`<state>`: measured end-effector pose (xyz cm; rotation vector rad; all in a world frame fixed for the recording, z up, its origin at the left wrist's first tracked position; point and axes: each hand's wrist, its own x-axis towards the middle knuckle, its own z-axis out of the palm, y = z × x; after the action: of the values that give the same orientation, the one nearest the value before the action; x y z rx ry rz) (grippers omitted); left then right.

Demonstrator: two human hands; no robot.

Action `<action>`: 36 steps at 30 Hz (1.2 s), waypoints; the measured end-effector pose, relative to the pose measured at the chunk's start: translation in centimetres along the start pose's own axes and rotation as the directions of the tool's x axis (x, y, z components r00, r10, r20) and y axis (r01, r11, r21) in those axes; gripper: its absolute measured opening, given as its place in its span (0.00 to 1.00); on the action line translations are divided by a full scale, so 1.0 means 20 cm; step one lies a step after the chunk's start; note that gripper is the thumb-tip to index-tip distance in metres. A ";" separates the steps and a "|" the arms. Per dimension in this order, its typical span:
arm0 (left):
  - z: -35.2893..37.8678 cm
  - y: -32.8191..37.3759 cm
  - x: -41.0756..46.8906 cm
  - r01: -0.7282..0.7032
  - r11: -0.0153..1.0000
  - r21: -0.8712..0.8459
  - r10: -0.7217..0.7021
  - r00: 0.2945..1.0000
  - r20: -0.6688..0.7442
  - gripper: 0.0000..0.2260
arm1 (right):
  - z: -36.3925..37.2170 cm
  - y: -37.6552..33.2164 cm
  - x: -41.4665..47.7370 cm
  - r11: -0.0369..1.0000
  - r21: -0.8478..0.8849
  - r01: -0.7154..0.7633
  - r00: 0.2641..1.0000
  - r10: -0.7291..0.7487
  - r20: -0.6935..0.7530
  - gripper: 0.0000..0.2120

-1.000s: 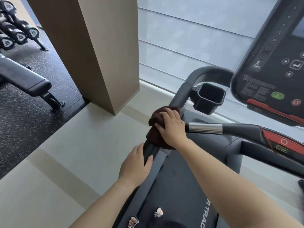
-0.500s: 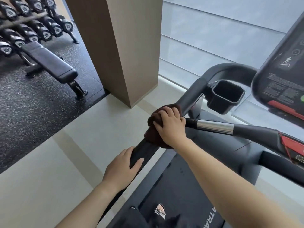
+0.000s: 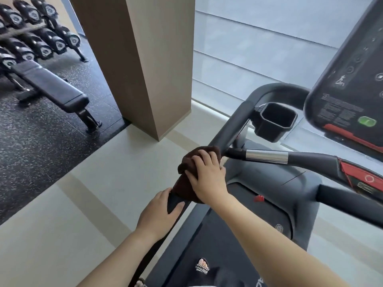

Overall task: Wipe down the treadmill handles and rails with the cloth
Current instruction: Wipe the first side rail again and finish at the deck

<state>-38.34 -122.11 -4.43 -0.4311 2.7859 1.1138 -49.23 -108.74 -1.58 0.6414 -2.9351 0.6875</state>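
Observation:
A dark brown cloth (image 3: 186,184) is wrapped over the treadmill's left side rail (image 3: 236,123), a dark grey bar that slopes up to the console. My right hand (image 3: 207,176) presses down on the cloth and grips it around the rail. Just below it, my left hand (image 3: 159,214) holds the bare rail, thumb over the top. A cross handle (image 3: 267,156) with a silver sensor band runs right from the rail toward the red-trimmed console arm.
A black cup holder (image 3: 275,121) and the console panel (image 3: 352,85) sit above right. The belt deck (image 3: 228,245) is below, with my feet on it. A beige pillar (image 3: 145,65), a black weight bench (image 3: 51,88) and a dumbbell rack (image 3: 31,34) stand to the left.
My right hand has slid the cloth down the rail toward my left hand, closing the gap between them. The view has shifted slightly.

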 end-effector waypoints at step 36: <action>-0.55 -0.66 -0.31 -0.287 0.956 0.069 0.250 0.912 0.325 0.14 | 0.24 -0.75 -0.54 0.923 -0.003 -0.384 0.920 0.383 -0.088 0.18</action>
<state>-28.32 -137.47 -3.92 0.1396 2.6553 0.9593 -33.07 -118.94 -1.32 0.0235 -3.0064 0.6903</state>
